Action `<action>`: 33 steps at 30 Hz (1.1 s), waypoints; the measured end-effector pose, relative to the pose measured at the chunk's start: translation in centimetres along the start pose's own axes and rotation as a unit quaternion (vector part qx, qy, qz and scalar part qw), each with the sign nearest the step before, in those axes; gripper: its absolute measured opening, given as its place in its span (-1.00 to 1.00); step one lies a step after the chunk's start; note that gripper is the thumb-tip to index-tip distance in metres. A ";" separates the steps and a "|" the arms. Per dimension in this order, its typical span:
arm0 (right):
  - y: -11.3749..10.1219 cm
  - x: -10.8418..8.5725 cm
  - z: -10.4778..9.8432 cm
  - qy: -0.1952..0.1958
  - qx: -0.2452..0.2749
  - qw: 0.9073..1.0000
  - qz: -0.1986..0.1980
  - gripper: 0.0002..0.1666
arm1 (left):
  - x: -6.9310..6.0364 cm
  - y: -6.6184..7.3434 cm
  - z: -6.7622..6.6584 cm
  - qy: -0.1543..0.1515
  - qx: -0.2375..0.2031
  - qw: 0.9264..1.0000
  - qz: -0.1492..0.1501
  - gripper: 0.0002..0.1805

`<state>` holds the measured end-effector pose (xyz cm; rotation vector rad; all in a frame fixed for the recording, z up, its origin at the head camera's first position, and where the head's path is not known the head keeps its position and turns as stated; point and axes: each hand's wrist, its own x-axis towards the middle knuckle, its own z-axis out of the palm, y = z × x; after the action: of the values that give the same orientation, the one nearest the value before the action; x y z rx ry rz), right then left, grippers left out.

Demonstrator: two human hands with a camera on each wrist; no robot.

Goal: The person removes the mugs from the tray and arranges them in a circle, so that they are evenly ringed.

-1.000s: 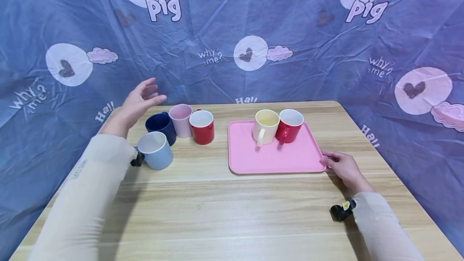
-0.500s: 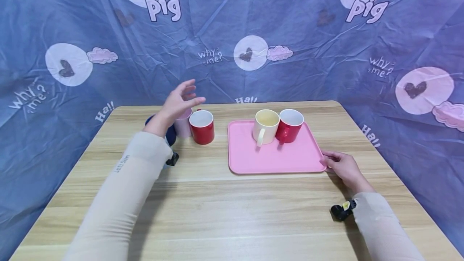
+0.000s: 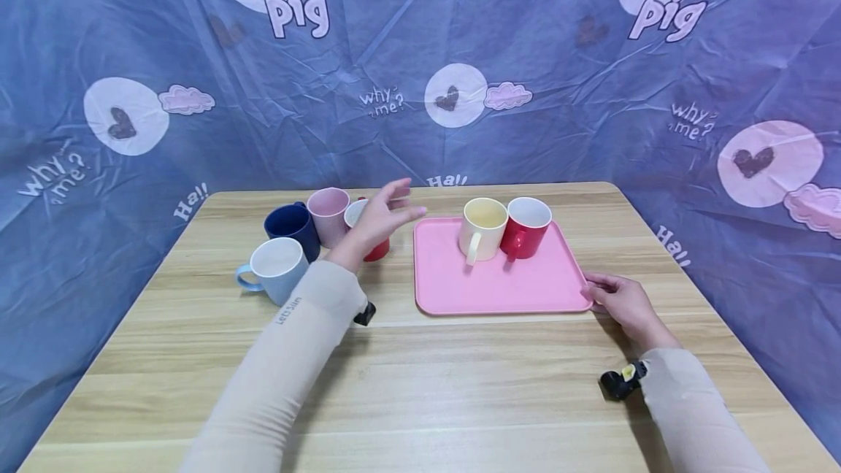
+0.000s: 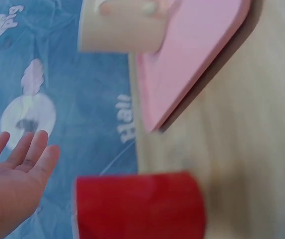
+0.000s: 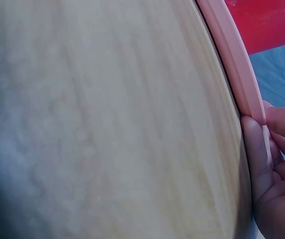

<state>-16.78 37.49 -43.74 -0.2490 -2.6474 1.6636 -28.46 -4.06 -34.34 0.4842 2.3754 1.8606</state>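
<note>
We see the left hand (image 3: 379, 221) with its fingers spread apart, near and clear of a red cylindrical mug with white interior (image 4: 140, 206); its beige sleeve (image 3: 289, 312) reads "Let's Slim". The right hand (image 3: 620, 305) pinches the near right corner of a pink rectangular tray (image 3: 499, 294), flat on the wood-grain tabletop (image 3: 460, 385) and bearing 1 cream mug (image 3: 482, 233) and 1 red handled mug (image 3: 525, 233). Farther left we find 3 mugs: light-blue (image 3: 281, 276), navy (image 3: 296, 231) and pale-pink (image 3: 327, 216). On the blue cloth backdrop (image 3: 394, 35), we read "pig" 2 times, plus "why me?" and "Ha!!".

Left grip (image 3: 379, 219) raised, relaxed; right grip (image 3: 623, 305) lower, pinching.
</note>
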 end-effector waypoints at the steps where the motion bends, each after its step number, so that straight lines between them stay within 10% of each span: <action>1: 0.0 0.0 0.0 0.001 0.000 1.000 -0.001 -0.41 | 0.0 -0.3 0.5 -0.002 -0.005 1.000 -0.004 -0.23; 24: -0.1 -0.3 0.0 0.004 -0.017 1.000 -0.013 -0.44 | -0.6 -3.7 9.5 -0.046 -0.031 0.997 -0.047 -0.34; 33: -0.2 -0.2 -0.1 0.003 -0.020 1.000 -0.012 -0.43 | -0.7 -4.0 11.8 -0.012 -0.025 0.998 -0.062 -0.49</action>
<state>-16.56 37.45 -43.55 -0.2223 -2.6710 1.6010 -25.46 5.90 -41.26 0.3437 2.2821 1.8436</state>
